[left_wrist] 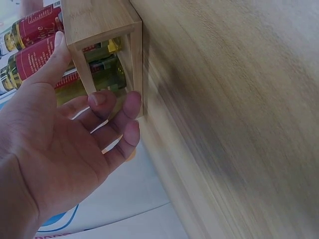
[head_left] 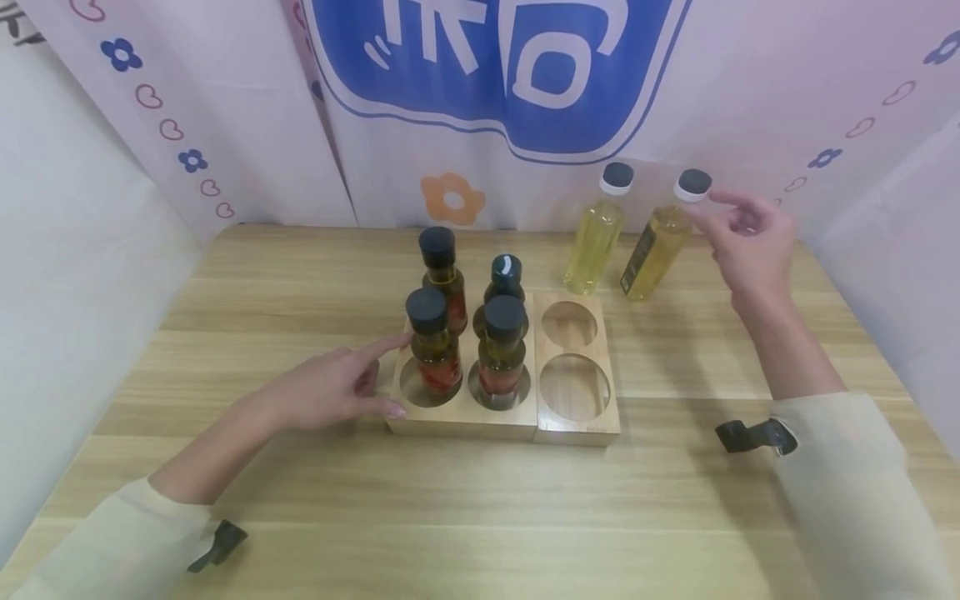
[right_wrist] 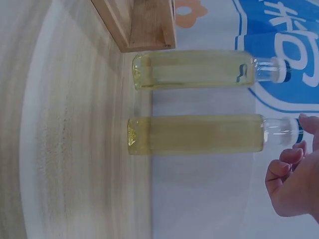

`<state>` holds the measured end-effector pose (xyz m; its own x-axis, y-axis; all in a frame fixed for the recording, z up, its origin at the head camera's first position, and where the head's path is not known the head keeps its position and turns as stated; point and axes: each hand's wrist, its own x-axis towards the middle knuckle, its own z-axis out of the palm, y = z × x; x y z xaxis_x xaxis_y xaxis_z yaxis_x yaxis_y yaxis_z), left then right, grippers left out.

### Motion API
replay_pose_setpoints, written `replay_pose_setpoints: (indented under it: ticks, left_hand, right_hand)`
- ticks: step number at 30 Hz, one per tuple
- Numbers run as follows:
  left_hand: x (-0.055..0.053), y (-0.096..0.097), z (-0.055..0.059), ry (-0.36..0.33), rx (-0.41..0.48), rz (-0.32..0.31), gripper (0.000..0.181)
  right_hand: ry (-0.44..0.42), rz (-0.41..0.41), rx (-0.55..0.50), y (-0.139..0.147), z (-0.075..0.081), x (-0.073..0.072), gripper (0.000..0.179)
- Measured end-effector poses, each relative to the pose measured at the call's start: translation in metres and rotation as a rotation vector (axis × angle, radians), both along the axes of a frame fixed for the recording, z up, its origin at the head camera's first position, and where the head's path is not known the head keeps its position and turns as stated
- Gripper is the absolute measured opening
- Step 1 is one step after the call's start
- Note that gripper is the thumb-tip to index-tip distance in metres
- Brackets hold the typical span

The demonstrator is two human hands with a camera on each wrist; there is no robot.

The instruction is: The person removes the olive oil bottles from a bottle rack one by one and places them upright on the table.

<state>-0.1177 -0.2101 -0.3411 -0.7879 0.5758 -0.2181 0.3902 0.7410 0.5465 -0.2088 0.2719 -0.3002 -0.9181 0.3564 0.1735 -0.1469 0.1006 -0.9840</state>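
Observation:
My left hand (head_left: 330, 387) rests its thumb and fingertips against the left end of a wooden bottle rack (head_left: 577, 437), fingers loosely bent. Several dark-capped bottles stand in the rack's round holes, among them a red-labelled bottle (head_left: 438, 364) next to my left hand. Two round holes on the rack's right show bare wood. At the back right, my right hand (head_left: 757, 242) pinches the cap of a bottle of yellow oil (head_left: 663, 242) between thumb and index finger; the other fingers are curled. This bottle stands on the table, as the right wrist view shows.
A second clear bottle of pale yellow oil (head_left: 595, 246) stands just left of the pinched one, behind the rack. The wooden table (head_left: 480, 517) ends at a white printed cloth (head_left: 247, 150) hanging behind it. Dark straps show at both sleeves.

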Motion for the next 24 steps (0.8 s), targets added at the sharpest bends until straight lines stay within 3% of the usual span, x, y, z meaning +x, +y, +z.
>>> replay_pose_setpoints:
  ticks: [6,13,19,24]
  left_hand:
    - [-0.001,0.0,0.002,-0.004,-0.007,0.001,0.103]
    - [-0.001,0.0,0.003,-0.01,-0.01,-0.003,0.104]
    - [0.0,0.001,0.002,-0.016,-0.002,-0.008,0.104]
    - [0.0,0.0,0.0,-0.016,-0.001,-0.001,0.103]
  right_hand:
    - [0.126,0.017,-0.02,-0.007,0.007,0.016,0.022]
    - [0.303,0.144,0.046,-0.031,0.015,0.03,0.015]
    - [0.319,0.219,0.138,-0.053,0.015,0.034,0.016]
    - [0.265,0.367,0.188,-0.069,0.009,0.032,0.019]
